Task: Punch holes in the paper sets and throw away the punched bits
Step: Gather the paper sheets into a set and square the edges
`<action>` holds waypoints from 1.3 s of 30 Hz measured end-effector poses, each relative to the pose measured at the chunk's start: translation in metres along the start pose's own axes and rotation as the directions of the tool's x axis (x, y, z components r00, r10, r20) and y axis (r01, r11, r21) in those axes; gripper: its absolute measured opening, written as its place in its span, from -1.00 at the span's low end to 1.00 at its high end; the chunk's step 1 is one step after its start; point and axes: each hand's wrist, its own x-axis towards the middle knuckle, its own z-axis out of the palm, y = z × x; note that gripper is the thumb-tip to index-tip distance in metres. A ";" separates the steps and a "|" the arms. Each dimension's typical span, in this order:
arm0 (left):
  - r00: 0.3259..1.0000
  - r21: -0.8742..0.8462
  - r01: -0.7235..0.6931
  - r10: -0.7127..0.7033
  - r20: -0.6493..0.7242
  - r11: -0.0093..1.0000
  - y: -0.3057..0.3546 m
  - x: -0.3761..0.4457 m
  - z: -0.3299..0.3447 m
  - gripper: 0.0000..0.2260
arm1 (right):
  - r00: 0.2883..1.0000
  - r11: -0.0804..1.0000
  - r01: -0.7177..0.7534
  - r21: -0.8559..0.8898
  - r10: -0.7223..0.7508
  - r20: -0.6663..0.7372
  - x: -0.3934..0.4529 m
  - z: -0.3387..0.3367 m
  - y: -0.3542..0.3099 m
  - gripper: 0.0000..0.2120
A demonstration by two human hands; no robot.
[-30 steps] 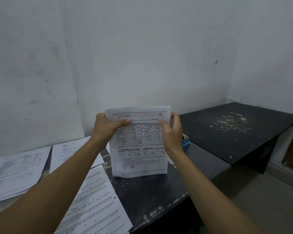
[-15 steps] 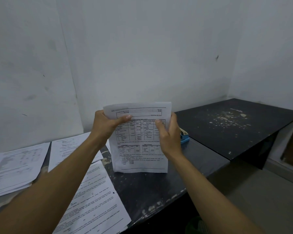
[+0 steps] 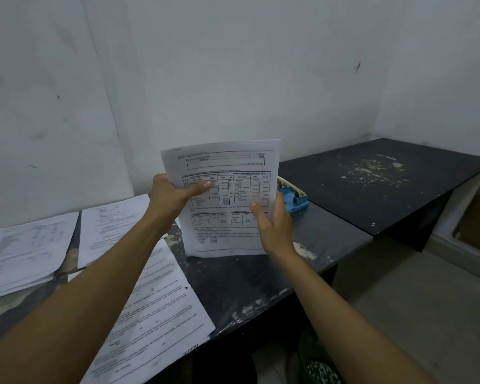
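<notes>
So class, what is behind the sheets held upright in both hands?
Behind the sheets, at their right edge, a blue hole punch sticks out on the table. Its left part is covered by the paper, as are the fingers of both hands behind it.

paper set [image 3: 227,200]: white, black printed tables | hole punch [image 3: 293,196]: blue, cream top, seemingly | desk [image 3: 261,281]: black, pale chips

At the centre of the frame a paper set [image 3: 227,198] stands upright, its bottom edge on the dark table [image 3: 247,284]. The left hand [image 3: 172,196] pinches its left edge, thumb across the print; the right hand [image 3: 272,225] takes the right edge in its grip. A blue hole punch [image 3: 293,199] lies just right of the sheets. More papers [image 3: 150,322] lie at lower left.
</notes>
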 end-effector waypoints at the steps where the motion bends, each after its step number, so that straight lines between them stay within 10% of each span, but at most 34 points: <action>1: 1.000 0.008 -0.001 0.002 -0.004 1.000 0.000 0.000 0.000 -0.64 | 1.000 1.000 -0.019 -0.018 0.019 0.007 -0.004 0.000 0.005 -0.73; 24: 0.999 -0.020 -0.045 0.045 0.008 0.999 0.014 0.011 -0.003 -0.63 | 0.994 0.995 0.097 -0.021 -0.098 -0.057 0.057 -0.003 -0.070 -0.50; 39: 0.999 -0.004 -0.035 0.035 -0.003 0.999 0.011 0.009 -0.005 -0.65 | 0.999 0.998 0.021 0.061 -0.018 -0.046 0.033 0.006 -0.048 -0.71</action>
